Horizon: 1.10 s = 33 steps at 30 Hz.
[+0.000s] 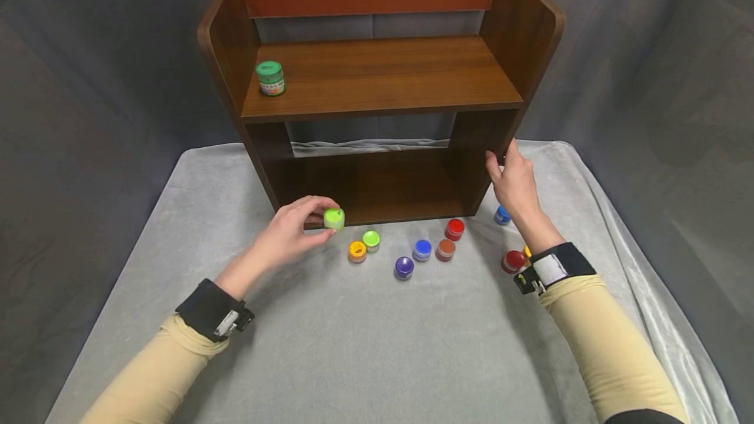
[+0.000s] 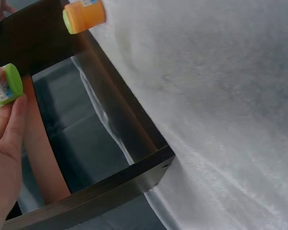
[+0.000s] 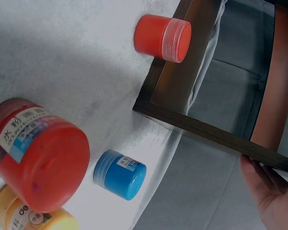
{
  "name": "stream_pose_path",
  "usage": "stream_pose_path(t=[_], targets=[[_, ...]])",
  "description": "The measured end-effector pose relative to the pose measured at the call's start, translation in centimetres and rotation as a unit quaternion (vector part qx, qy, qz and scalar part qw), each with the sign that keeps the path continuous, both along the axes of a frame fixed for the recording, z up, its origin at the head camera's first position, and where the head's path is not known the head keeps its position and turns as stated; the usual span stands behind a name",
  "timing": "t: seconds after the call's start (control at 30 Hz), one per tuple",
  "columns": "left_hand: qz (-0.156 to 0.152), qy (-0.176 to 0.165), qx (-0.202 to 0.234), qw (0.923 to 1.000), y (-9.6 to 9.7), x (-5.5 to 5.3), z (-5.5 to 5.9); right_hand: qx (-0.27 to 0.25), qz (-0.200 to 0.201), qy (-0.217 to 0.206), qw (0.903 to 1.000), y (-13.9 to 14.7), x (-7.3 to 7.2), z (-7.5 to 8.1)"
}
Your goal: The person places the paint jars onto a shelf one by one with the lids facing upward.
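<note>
My left hand pinches a small lime-green paint jar between thumb and fingers, in front of the shelf's lower left front edge. In the left wrist view the jar shows its bright green lid and a label. My right hand grips the right side panel of the dark brown wooden shelf, thumb on the inner side. Its fingers lie along the panel's outer face in the right wrist view. A green paint jar stands at the left end of the upper board.
Near the shelf's front stand orange, lime, purple, blue, brown and red jars. Around the right forearm are another blue jar, a dark red jar and a partly hidden yellow jar. Grey cloth covers the table.
</note>
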State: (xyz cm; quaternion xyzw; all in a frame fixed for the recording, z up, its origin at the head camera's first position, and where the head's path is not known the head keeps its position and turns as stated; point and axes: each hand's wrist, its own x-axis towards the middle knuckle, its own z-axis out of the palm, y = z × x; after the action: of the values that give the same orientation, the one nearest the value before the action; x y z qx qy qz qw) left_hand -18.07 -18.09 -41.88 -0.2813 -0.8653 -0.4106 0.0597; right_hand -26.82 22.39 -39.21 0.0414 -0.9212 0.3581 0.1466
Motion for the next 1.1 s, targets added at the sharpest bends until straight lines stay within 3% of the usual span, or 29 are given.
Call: stream_pose_path(t=[0.73,1.1], targets=[[0.033,0.086,0.055,0.9942,0.6,0.2,4.3,0.000,0.000,0.011,0.9999,-0.1,-0.1,-0.2],[0.059,0.118,0.057,0.9896,0.7,0.1,5.9,-0.002,0.004,0.011,0.9999,-0.1,-0.2,-0.3]])
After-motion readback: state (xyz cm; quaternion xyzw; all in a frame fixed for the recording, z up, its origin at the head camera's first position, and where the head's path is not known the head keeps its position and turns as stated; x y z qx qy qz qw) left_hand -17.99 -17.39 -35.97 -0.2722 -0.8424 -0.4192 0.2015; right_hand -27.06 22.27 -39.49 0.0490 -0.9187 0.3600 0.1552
